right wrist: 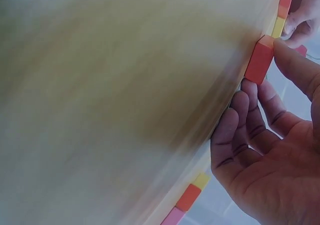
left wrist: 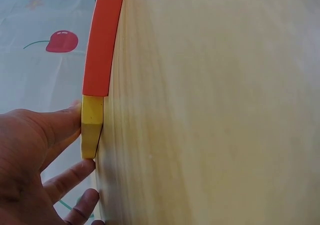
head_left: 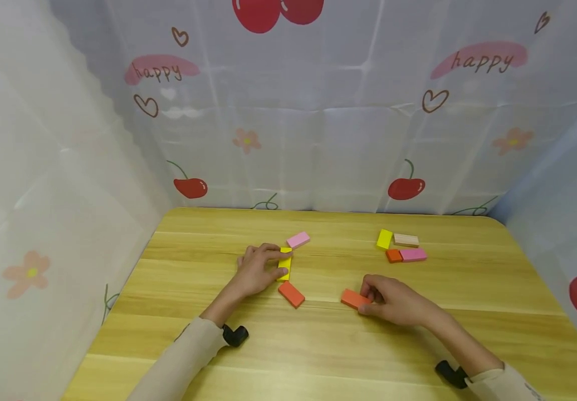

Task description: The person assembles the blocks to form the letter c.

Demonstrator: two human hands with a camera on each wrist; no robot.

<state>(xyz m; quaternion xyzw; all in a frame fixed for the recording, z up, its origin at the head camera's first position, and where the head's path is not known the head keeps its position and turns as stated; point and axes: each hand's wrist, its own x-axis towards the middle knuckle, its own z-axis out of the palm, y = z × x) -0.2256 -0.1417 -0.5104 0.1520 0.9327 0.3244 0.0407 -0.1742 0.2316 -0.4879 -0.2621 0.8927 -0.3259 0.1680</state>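
Note:
My left hand (head_left: 258,271) pinches a long yellow wooden block (head_left: 284,264) lying flat on the table, its thumb near the front end and a finger near the back. An orange-red block (head_left: 291,294) lies at an angle just in front of it, and a pink block (head_left: 298,240) lies just behind. To the right, my right hand (head_left: 396,301) grips an orange block (head_left: 352,299) by its right end, thumb in front and fingers behind. In the right wrist view this block (right wrist: 260,60) sits between thumb and fingertips, close to the tabletop.
At the back right of the wooden table (head_left: 208,228) lies a loose cluster: a yellow block (head_left: 384,239), a plain wood block (head_left: 406,240), an orange block (head_left: 394,256) and a pink block (head_left: 414,255). A printed curtain (head_left: 318,156) hangs behind the table's back edge.

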